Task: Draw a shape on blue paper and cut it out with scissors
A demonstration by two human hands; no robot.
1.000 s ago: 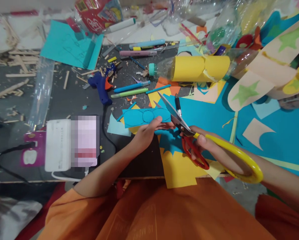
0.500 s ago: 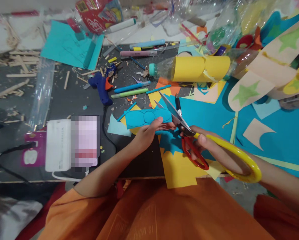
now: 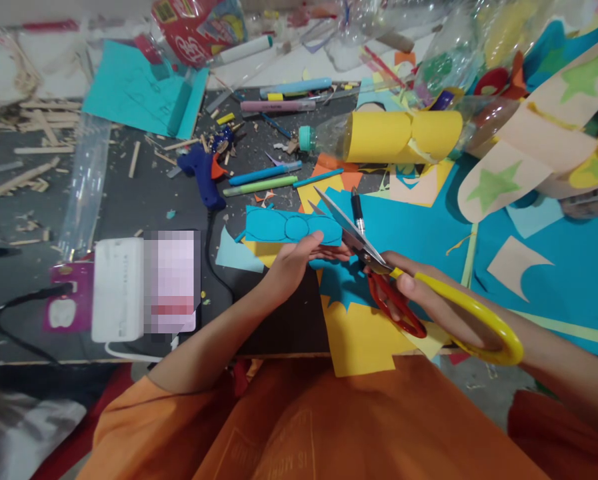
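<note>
A blue paper strip (image 3: 273, 225) with a bow outline drawn on it is pinched between the thumb and fingers of my left hand (image 3: 299, 261). My right hand (image 3: 413, 283) grips a pair of scissors (image 3: 361, 248) with one yellow and one red handle. The scissor blades are parted and point up and to the left, close to the strip's right end. Whether the blades touch the paper, I cannot tell. Below the hands lies a yellow sheet (image 3: 359, 340), and a large blue sheet (image 3: 409, 233) spreads out to the right.
A blue glue gun (image 3: 203, 175) lies left of the markers (image 3: 261, 185). Behind them rests a plastic bottle wrapped in yellow paper (image 3: 381, 137). A white box (image 3: 119, 290) and a phone (image 3: 176, 283) sit at the left. Wooden sticks (image 3: 43, 127) litter the far left.
My left hand has tilted the blue strip and shifted it slightly up and to the left. The red scissor handle has moved a little to the right.
</note>
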